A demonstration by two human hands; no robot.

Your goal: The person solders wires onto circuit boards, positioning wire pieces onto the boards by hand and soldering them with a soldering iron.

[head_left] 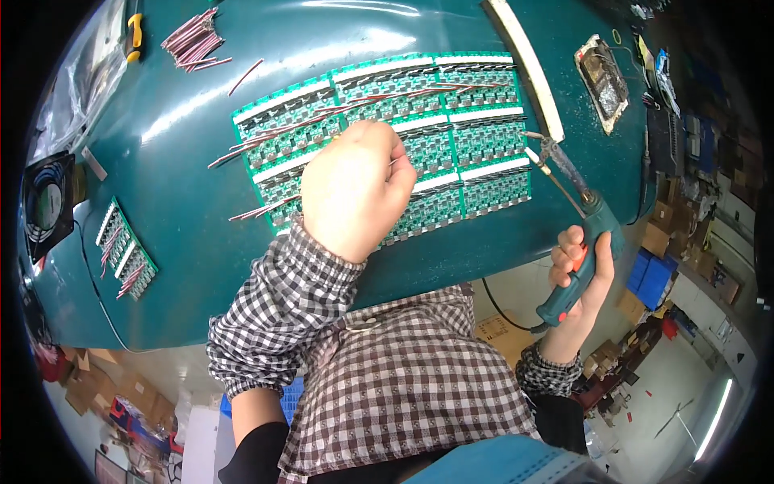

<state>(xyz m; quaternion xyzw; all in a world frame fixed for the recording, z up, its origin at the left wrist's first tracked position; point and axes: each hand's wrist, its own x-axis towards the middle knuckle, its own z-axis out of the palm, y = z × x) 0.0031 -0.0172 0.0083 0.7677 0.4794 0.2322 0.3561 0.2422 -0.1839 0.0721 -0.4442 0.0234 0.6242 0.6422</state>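
Several panels of green circuit boards [492,137] lie in rows on the table, with white strips and dark wires along them. Red wires [387,97] stretch across the upper rows. My left hand [355,189] is over the middle of the boards, fingers closed in a pinch; whatever lies between thumb and forefinger is too small to make out. In my right hand [595,282] is a teal soldering gun [599,234], fingers wrapped round its handle near the orange trigger. Its metal tip points up and left, close to the right edge of the boards.
A bundle of red wires [193,39] sits at the far left, near a yellow-handled tool [134,36]. Left lies a smaller board panel [126,250] beside a black fan [48,202]. A pale bar [528,68] and a dirty metal tray [603,81] stand right.
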